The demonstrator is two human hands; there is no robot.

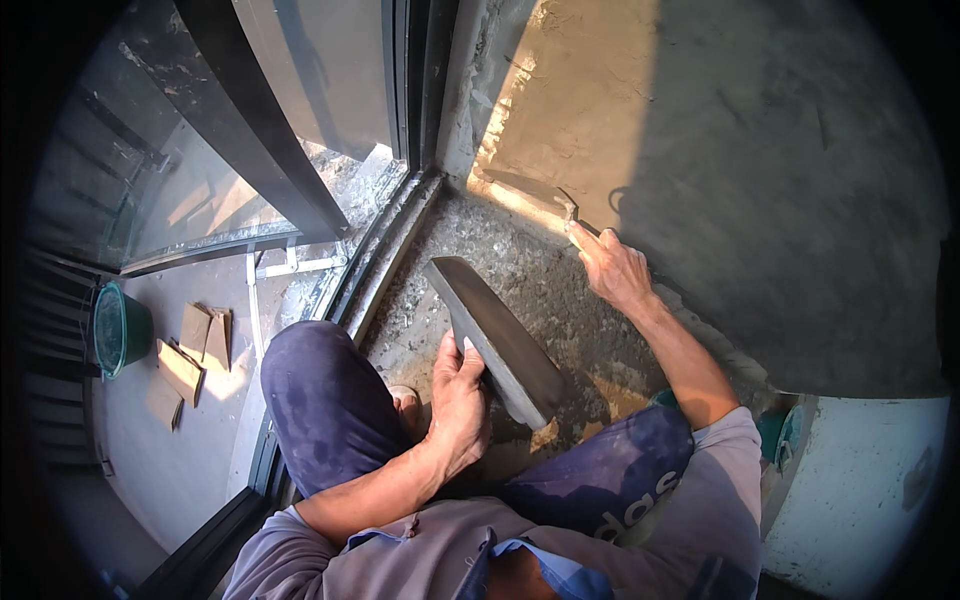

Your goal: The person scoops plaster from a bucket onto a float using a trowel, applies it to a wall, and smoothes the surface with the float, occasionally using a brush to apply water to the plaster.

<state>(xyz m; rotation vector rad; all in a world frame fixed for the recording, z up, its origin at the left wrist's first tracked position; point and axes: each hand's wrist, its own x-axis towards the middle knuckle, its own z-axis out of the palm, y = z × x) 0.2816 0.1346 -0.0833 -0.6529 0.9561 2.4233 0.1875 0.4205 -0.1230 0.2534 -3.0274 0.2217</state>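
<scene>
My left hand (459, 392) grips the handle under a long dark flat float board (495, 335), which is held tilted over the rough mortar floor (510, 255). My right hand (612, 266) reaches forward and holds a small trowel (562, 204) whose blade presses against the base of the freshly plastered wall (760, 150), near the corner. I crouch with both knees in blue trousers below the hands.
A dark metal window frame (400, 215) with glass panes runs along the left. Beyond the glass, lower down, lie a green bucket (118, 328) and several pieces of cardboard (190, 355). A pale painted surface (860, 490) lies at the lower right.
</scene>
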